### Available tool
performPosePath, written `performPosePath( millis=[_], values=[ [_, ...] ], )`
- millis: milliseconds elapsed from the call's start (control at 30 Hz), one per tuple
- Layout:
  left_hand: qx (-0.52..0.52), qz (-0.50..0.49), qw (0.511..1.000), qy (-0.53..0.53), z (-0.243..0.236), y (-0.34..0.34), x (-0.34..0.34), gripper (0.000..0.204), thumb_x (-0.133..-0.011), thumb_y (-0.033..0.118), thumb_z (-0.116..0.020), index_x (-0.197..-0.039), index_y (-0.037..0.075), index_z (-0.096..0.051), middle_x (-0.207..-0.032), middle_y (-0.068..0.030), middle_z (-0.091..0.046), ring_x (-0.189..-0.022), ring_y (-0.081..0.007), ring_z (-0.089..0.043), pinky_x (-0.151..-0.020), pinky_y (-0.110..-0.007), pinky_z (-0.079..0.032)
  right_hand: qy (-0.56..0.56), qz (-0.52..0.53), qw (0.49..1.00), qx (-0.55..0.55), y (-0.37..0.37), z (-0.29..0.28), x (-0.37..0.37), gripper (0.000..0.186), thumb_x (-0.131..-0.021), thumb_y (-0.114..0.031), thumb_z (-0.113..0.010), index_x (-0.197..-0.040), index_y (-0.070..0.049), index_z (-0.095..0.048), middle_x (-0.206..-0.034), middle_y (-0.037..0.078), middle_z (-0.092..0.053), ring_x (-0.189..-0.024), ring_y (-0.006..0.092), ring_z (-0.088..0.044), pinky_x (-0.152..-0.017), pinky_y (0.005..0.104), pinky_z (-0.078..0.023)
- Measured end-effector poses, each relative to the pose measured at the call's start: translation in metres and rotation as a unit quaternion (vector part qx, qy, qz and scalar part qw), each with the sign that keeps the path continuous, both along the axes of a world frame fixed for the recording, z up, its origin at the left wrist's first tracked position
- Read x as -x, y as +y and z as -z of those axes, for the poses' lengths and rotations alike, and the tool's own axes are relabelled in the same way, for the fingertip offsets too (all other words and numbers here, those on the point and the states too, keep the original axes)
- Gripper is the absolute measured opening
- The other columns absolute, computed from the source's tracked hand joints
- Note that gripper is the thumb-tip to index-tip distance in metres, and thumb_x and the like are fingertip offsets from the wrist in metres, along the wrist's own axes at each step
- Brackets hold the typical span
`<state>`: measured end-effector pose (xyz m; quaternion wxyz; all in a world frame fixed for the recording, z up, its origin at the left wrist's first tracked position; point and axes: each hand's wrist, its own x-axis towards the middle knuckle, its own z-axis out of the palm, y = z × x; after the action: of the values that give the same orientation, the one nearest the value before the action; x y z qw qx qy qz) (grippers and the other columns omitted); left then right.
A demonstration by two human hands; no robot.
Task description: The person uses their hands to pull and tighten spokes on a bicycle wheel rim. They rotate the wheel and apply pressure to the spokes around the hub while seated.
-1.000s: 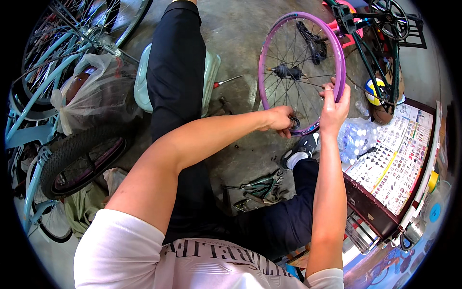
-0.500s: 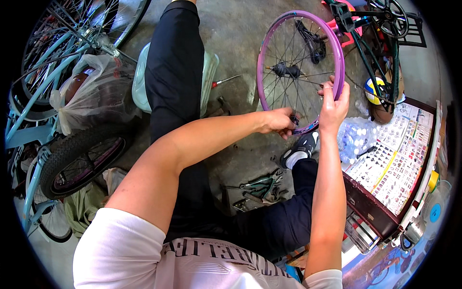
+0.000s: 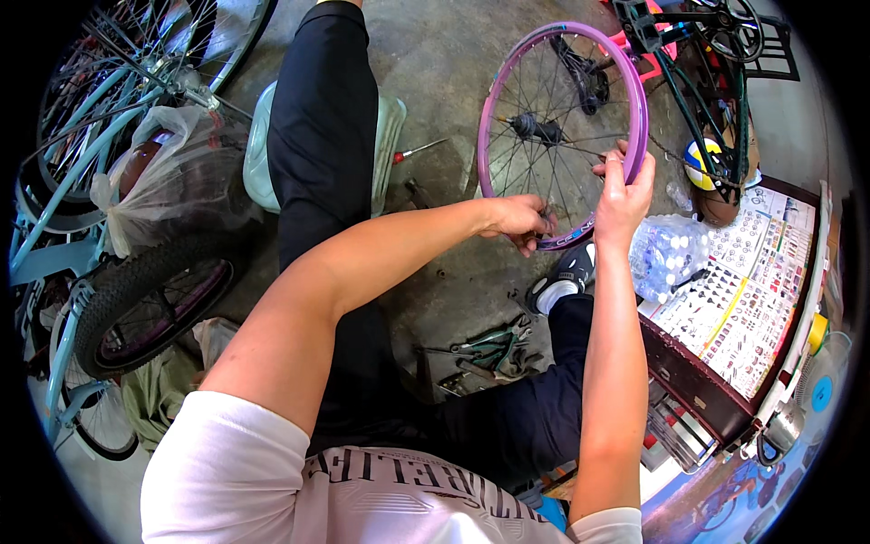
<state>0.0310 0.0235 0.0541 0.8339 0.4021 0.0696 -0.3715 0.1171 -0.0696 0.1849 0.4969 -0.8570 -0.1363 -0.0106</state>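
A purple-rimmed bicycle wheel (image 3: 484, 150) with thin dark spokes and a black hub (image 3: 536, 130) is held up in front of me, tilted. My right hand (image 3: 625, 190) is closed around the right side of its rim. At the near edge of the rim, my left hand (image 3: 524, 222) has its fingers pinched together among the spokes. Something small and dark shows at those fingertips, but I cannot make out what it is. No tyre shows on this rim.
Pliers and other tools (image 3: 498, 349) lie on the floor between my legs, and a red-handled screwdriver (image 3: 419, 150) lies farther off. A tyred wheel (image 3: 154, 304) and light-blue bicycles are at left. At right are bottles in plastic (image 3: 669, 258), a printed chart (image 3: 739, 299) and a dark green bicycle frame (image 3: 684, 100).
The wheel has shifted slightly left, and both hands have moved a little left with it. My left hand has turned slightly at the near rim.
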Motion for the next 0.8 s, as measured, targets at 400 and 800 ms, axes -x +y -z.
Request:
performPosePath(
  millis=[400,800],
  values=[
    [-0.507,-0.043,0.801,-0.315,0.002,-0.008,0.021,0.044,-0.089,-0.002,-0.057,-0.132,0.000,-0.064,-0.104,-0.0185,-0.075,-0.075,-0.0228,-0.075,-0.069,-0.041,-0.058,0.005,0.017,1.000,-0.004,-0.004,0.003,-0.005,0.026,-0.097,-0.014,-0.064,-0.116,0.002,-0.061,-0.095,0.009,-0.069,-0.076,0.0146,-0.067,-0.074,0.0307,-0.052],
    [-0.047,-0.005,0.999,0.017,-0.013,-0.001,0.006,0.036,-0.102,0.015,-0.062,-0.133,0.001,-0.052,-0.084,-0.0046,-0.059,-0.065,-0.0135,-0.060,-0.062,-0.033,-0.055,-0.005,-0.006,1.000,-0.002,-0.003,0.002,-0.005,0.026,-0.097,-0.014,-0.064,-0.117,0.002,-0.061,-0.095,0.008,-0.068,-0.075,0.0143,-0.067,-0.073,0.0304,-0.053]
  ],
)
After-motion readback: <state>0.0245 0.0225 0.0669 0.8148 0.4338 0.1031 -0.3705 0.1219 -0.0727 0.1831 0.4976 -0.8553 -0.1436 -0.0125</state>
